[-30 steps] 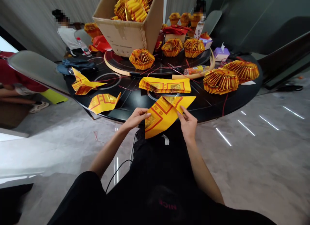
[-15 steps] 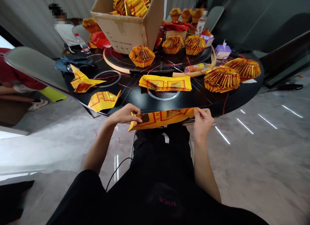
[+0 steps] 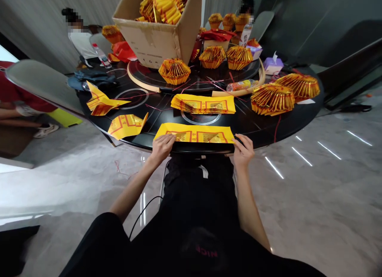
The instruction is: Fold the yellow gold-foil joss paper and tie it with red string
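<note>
Hands [image 3: 162, 147] pinch the yellow sheet [image 3: 193, 134] by its near corners, which they partly hide.

You've got open tabletop [image 3: 252, 125] from your right hand [image 3: 243, 146] out to the pleated gold pieces [image 3: 272, 100]; red string [image 3: 277, 128] hangs over the edge there. Left hand [image 3: 163, 146] is tighter: narrow gap to the bent yellow paper [image 3: 127, 127] beside it. Dead ahead past your held sheet [image 3: 195, 130], the yellow stack [image 3: 205, 105] sits close; behind it, the tall cardboard box [image 3: 149, 42] blocks you left of centre.
</note>
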Demonstrator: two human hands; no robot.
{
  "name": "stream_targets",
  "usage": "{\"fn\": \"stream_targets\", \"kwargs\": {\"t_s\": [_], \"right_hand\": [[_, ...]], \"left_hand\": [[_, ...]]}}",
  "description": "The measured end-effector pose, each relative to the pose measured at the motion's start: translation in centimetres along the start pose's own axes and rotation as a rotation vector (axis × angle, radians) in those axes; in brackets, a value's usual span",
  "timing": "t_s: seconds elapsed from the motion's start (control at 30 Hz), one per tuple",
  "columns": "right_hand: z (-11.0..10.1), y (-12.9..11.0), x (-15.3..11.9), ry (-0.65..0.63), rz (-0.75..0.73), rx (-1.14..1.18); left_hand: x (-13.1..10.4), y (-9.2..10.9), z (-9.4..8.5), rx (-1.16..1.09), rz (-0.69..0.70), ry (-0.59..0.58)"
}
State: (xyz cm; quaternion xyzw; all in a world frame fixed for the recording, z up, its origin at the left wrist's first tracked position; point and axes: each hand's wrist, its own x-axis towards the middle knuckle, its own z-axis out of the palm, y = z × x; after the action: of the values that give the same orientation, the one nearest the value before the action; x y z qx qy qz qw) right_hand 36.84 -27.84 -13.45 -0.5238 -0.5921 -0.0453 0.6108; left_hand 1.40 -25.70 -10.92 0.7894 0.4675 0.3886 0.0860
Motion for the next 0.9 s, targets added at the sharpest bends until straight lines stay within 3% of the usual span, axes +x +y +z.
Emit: {"fn": "stream_targets", "kwargs": {"t_s": [0.1, 0.23, 0.37, 0.57, 0.9], "right_hand": [[0.1, 1.0, -0.6, -0.021, 0.015, 0.002], [-0.4, 1.5, -0.5, -0.089, 0.035, -0.009], [-1.0, 2.1, 0.1, -0.165, 0.087, -0.103], [-1.9, 3.0, 1.1, -0.302, 0.058, -0.066], [-2.6, 3.1, 1.5, -0.346, 0.059, 0.023]], "left_hand": [[-1.0, -0.3, 0.1, -0.077, -0.087, -0.064], [-1.8, 0.0, 0.0, -0.129, -0.155, -0.029], [-1.7, -0.5, -0.3, -0.132, -0.151, 0.004], [-1.0, -2.3, -1.6, -0.162, -0.104, -0.071], [-1.2, -3.6, -2.7, -0.269, -0.172, 0.001]]}}
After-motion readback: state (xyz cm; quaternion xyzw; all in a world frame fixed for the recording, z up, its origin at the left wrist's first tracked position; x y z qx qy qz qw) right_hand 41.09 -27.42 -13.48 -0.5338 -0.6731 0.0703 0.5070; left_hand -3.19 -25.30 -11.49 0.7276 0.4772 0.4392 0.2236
